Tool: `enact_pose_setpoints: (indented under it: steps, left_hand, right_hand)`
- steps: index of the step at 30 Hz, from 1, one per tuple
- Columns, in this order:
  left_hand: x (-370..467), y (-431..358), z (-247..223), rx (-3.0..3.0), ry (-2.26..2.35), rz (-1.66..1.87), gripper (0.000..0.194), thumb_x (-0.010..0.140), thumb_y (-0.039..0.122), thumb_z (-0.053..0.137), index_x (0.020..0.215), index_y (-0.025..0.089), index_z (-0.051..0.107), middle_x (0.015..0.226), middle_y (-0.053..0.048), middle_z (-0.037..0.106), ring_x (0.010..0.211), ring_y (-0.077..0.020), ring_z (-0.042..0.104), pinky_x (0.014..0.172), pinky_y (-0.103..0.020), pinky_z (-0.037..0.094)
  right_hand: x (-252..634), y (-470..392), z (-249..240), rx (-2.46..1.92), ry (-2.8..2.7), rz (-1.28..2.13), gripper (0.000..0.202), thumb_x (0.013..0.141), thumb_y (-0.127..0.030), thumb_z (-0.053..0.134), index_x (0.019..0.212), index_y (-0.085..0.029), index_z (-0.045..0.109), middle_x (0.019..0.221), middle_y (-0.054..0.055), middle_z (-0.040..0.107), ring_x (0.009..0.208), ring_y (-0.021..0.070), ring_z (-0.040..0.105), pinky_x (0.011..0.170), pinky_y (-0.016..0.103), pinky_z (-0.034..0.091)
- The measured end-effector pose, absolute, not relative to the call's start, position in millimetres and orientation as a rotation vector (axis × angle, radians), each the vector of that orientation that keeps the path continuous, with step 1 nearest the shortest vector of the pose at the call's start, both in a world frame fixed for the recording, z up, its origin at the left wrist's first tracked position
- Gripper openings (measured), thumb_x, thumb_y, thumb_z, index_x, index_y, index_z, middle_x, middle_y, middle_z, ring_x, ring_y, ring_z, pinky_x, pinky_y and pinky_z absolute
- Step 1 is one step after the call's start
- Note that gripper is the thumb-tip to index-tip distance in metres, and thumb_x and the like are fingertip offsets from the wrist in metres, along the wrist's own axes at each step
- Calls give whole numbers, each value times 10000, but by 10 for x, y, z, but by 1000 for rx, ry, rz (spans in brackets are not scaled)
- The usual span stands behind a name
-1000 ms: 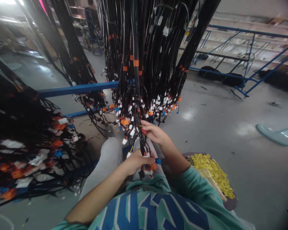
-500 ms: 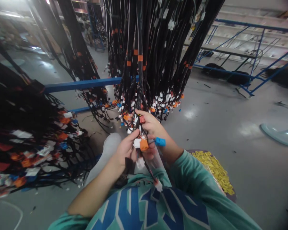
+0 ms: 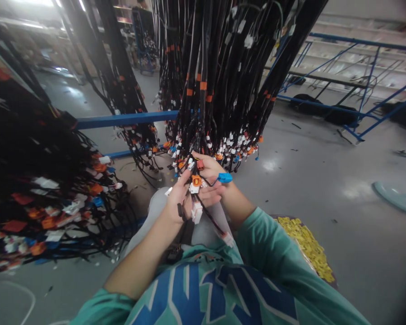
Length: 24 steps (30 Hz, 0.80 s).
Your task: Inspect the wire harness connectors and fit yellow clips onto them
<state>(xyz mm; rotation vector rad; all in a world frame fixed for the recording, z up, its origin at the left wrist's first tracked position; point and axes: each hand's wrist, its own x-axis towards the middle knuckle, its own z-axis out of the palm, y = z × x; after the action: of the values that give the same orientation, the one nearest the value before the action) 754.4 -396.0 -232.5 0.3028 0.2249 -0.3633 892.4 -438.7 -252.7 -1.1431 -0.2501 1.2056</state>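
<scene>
Beneath the hanging black wire harness bundle (image 3: 216, 81), left hand (image 3: 177, 198) and right hand (image 3: 211, 176) together clasp its orange plastic connector (image 3: 196, 180); blue connector (image 3: 225, 177) beside; yellow parts tray (image 3: 304, 241) near right elbow.

hanging wire harness (image 3: 203, 81): black matt sheathing, looks like tape or soft plastic; orange tape bands around some strands
orange connector (image 3: 196, 180): hard plastic, slight gloss, centre of frame
blue connector (image 3: 225, 177): smooth glossy plastic
white connector (image 3: 196, 212): matt moulded plastic
rack bar (image 3: 122, 119): blue painted metal, smooth, centre left
floor (image 3: 325, 180): grey, smooth, polished, with glare patches
yellow pieces (image 3: 304, 243): small, plastic-looking, lower right
sleeve (image 3: 274, 253): teal knit cloth, matt
trousers (image 3: 152, 216): grey soft cloth
</scene>
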Motion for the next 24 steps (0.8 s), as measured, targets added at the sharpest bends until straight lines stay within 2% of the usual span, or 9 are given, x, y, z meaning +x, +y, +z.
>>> enact_pose_setpoints:
  steps: [4,11,17,20,24]
  left_hand:
    - [7566,-3961,-2345,290,185,-373,813,843,599,61,1273,26,445,1129,-247,586,1084,-328,547,918,-527,396]
    - [7570,-3987,-2376,328,105,-354,868,790,685,81,1252,66,478,1157,-216,580,1160,-338,479,949,-527,343]
    - [7495,-3981,-2483,311,214,-413,970,734,747,41,1195,32,505,1073,-236,610,1050,-332,553,892,-513,395]
    - [7441,-3970,-2550,343,318,-404,940,739,751,99,1170,30,519,1002,-227,636,971,-308,593,856,-477,433]
    - [7402,-3949,-2565,363,352,-387,869,784,702,102,1168,45,522,970,-204,650,952,-288,607,848,-454,449]
  right_hand:
    - [8945,-4424,-2542,-1063,-253,1317,392,847,-515,385,773,-173,563,674,103,653,683,234,628,611,387,530]
    - [8931,-4475,-2573,-1061,-269,1352,455,829,-574,378,799,-176,598,698,76,673,684,215,634,616,376,518]
    - [8898,-4436,-2565,-1037,-193,1281,441,913,-429,289,810,-132,598,662,73,668,604,163,626,618,317,527]
    - [8876,-4432,-2563,-1058,-112,1215,410,928,-384,286,827,-119,582,627,61,658,578,157,620,624,312,542]
    - [8873,-4447,-2554,-1002,-108,1191,360,942,-320,267,906,-115,561,680,54,671,645,155,637,675,330,549]
